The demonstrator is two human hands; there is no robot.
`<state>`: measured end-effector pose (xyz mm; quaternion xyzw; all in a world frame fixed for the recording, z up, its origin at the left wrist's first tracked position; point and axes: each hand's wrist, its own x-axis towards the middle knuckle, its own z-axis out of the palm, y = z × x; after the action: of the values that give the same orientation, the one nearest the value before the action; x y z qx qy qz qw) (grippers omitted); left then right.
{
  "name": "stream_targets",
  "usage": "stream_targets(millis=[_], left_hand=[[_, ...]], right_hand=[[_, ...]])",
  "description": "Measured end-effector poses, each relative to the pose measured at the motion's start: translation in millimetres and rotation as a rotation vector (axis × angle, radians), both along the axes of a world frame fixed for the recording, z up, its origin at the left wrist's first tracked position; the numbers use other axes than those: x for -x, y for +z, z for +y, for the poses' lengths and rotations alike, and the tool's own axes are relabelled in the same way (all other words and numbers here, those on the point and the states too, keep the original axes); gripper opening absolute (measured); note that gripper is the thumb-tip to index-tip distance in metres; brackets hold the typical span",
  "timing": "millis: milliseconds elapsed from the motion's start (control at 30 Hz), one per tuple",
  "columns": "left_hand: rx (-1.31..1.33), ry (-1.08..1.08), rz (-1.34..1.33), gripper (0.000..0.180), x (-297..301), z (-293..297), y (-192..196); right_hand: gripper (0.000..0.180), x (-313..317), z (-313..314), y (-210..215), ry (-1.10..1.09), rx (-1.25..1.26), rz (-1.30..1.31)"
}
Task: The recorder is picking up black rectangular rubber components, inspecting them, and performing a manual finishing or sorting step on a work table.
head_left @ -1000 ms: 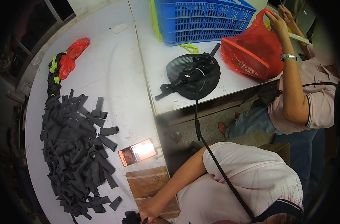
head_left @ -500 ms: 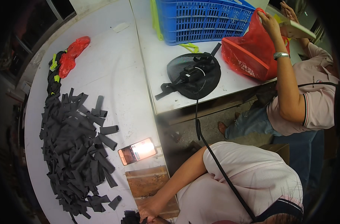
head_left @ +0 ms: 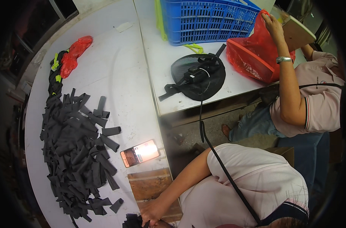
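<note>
An arm in a pale short sleeve comes in from the lower right; I take its hand for my right hand (head_left: 153, 212). Its fingers bend down, closed on a small dark fabric piece at the edge of a dark bundle (head_left: 132, 221) by the lower rim. The fingertips are partly cut off. My left hand does not show. A brown wooden board (head_left: 150, 184) lies beside the hand. Further left spreads a big pile of dark grey tube-like fabric strips (head_left: 76, 148). A phone (head_left: 140, 153) with a bright screen lies beyond the board.
Black mesh cap with a device (head_left: 197, 76) lies on the adjoining table, its black cord (head_left: 222, 167) crossing my shirt. Blue crate (head_left: 211, 22) stands behind. A co-worker's hand (head_left: 273, 28) lifts a red plastic bag (head_left: 252, 53) beside a pale board (head_left: 296, 33). Another red bag (head_left: 76, 55) lies far left.
The co-worker's pale board has tilted, so more of its flat face shows, and the hand behind it has dropped from sight. My right hand has barely moved.
</note>
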<state>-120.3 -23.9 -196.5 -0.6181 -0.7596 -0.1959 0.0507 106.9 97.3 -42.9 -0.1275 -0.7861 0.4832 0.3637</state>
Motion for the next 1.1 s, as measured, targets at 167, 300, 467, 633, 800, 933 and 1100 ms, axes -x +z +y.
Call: stream_targets(millis=[167,300,467,633,800,933,1100], left_hand=[[-0.142,-0.136,-0.033,0.014,-30,13,40],[0.02,-0.119,0.446,0.021,5,1,-2],[-0.208,-0.134,-0.349,0.025,-13,12,11],[-0.202,-0.128,-0.404,0.022,-22,13,16],[-0.198,-0.136,-0.461,0.02,-29,19,18],[-0.196,-0.129,-0.505,0.018,-31,19,18],[-0.193,-0.131,-0.562,0.016,-33,23,15]], right_hand=[[0.034,-2,0,-2,-0.016,-0.001,0.013],[0.033,-2,-1,5,-0.021,-0.013,0.027],[0.032,-4,1,-1,-0.039,-0.066,-0.007],[0.033,-8,2,10,-0.021,-0.046,-0.069],[0.031,-3,1,4,0.01,0.004,0.01],[0.029,-10,3,11,-0.008,-0.024,-0.039],[0.027,-2,1,1,0.01,0.024,0.017]])
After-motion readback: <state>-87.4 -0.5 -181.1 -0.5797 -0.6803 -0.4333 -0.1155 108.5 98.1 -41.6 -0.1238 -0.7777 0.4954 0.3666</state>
